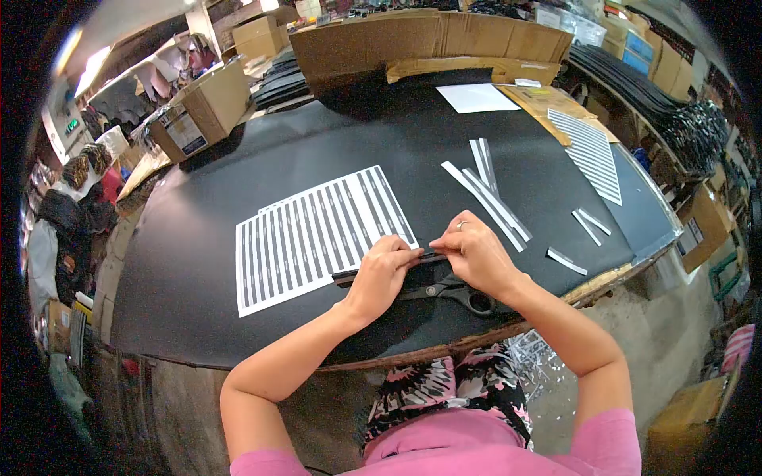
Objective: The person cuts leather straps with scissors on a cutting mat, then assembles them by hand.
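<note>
My left hand [381,272] is closed, thumb and fingertips pinching a narrow black strip [344,278] near the table's front edge. Close by on the right, my right hand [478,255], with a ring on one finger, also pinches at the strip's other end; the exact contact is hidden by the fingers. Black-handled scissors [460,295] lie just below both hands, partly under the right one. Beside my left hand rests a white sheet [317,242] carrying rows of black label-like bars.
Loose white and clear strips [486,202] lie right of the sheet, with shorter pieces [567,261] nearer the edge. Another striped sheet [586,155] and a white sheet [476,98] are farther back. Cardboard boxes [198,111] border the black table [182,238]. Paper scraps [540,361] litter the floor.
</note>
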`<control>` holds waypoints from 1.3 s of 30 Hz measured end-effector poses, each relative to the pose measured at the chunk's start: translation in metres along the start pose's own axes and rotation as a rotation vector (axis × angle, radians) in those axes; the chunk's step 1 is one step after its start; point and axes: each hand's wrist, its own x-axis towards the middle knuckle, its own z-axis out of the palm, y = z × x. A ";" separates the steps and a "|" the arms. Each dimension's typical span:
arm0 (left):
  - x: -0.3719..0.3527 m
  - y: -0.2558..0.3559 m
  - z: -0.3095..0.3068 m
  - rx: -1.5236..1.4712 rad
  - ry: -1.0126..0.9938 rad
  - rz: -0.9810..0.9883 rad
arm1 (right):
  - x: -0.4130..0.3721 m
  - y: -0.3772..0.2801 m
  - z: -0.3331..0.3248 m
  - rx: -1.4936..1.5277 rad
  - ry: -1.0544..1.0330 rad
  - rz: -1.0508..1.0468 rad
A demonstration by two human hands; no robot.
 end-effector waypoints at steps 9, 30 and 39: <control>0.001 -0.001 0.006 0.003 0.051 0.058 | -0.004 0.002 -0.003 -0.026 -0.073 0.010; -0.003 -0.003 0.002 0.024 0.039 0.068 | -0.015 0.023 -0.016 0.132 0.000 0.190; 0.004 0.001 0.007 0.009 0.068 0.099 | -0.023 0.025 -0.025 0.075 0.014 0.128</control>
